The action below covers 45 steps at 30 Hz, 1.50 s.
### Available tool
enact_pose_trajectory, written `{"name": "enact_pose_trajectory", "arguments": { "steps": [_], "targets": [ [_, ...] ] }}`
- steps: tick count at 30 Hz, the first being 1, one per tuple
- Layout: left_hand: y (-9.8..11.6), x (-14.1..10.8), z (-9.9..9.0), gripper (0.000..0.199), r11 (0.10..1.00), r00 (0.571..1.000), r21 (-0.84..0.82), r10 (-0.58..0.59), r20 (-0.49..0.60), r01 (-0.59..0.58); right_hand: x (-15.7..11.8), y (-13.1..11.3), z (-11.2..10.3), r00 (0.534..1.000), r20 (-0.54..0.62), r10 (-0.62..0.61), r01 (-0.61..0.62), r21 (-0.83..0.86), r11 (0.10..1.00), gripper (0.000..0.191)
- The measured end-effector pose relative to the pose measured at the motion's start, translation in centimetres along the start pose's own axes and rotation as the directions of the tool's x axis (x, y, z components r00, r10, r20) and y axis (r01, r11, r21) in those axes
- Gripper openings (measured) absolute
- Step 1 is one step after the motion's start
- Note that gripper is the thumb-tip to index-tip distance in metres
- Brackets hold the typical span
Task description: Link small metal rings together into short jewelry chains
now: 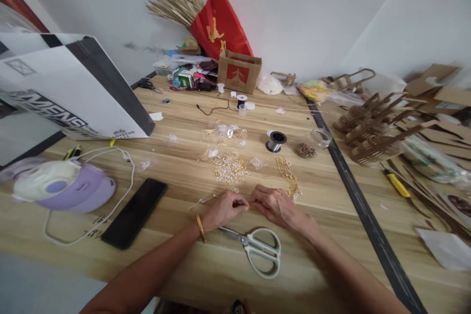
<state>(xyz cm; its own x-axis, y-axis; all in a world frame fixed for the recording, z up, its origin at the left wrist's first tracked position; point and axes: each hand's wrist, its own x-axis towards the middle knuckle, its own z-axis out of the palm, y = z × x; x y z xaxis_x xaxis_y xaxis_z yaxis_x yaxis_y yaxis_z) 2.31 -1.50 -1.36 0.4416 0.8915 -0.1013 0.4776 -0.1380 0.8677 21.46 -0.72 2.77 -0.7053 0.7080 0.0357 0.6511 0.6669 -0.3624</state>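
Observation:
My left hand (226, 210) and my right hand (274, 203) are close together above the wooden table, both with pinched fingers. What they hold is too small to make out. Just beyond them lies a pile of gold and clear beads (230, 168). A bundle of gold chains (289, 175) is beside my right hand. Scissors with pale handles (263, 250) lie below my hands, blades pointing left, the tips partly under my left wrist. A short beaded strand (202, 201) rests left of my left hand.
A black phone (135, 213) and a purple-and-white device (66, 184) with a white cable stand at left. A wire spool (275, 141) and a glass jar (321, 138) are beyond the chains. Small woven baskets (368, 132) and a yellow cutter (397, 184) lie at right.

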Motion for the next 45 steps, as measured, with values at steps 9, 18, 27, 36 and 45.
{"name": "enact_pose_trajectory", "arguments": {
  "steps": [9,18,27,36,45],
  "targets": [
    [-0.1,0.1,0.2,0.014,0.999,1.0,0.044,0.008,-0.021,-0.007,-0.1,0.3,-0.3,1.0,0.007,0.022,-0.022,-0.037,0.999,0.017],
    [0.0,0.3,0.1,0.013,0.999,1.0,-0.037,-0.016,-0.001,0.015,-0.6,-0.4,-1.3,0.99,0.063,0.13,-0.122,-0.114,0.986,0.015],
    [-0.3,0.2,-0.2,0.016,0.992,1.0,-0.127,-0.009,0.006,0.01,-0.4,-1.7,0.1,0.999,-0.041,0.003,0.0,0.073,0.997,0.014],
    [-1.0,0.4,-0.2,0.015,0.982,0.999,-0.183,-0.037,0.031,0.042,-0.1,-0.2,1.4,0.998,-0.047,-0.041,0.046,0.106,0.993,0.011],
    [-0.8,0.5,-0.5,0.02,0.966,0.996,-0.246,-0.069,0.054,0.081,-0.2,0.0,0.9,0.997,0.015,-0.082,0.08,0.078,0.994,0.01]
  ]
}}
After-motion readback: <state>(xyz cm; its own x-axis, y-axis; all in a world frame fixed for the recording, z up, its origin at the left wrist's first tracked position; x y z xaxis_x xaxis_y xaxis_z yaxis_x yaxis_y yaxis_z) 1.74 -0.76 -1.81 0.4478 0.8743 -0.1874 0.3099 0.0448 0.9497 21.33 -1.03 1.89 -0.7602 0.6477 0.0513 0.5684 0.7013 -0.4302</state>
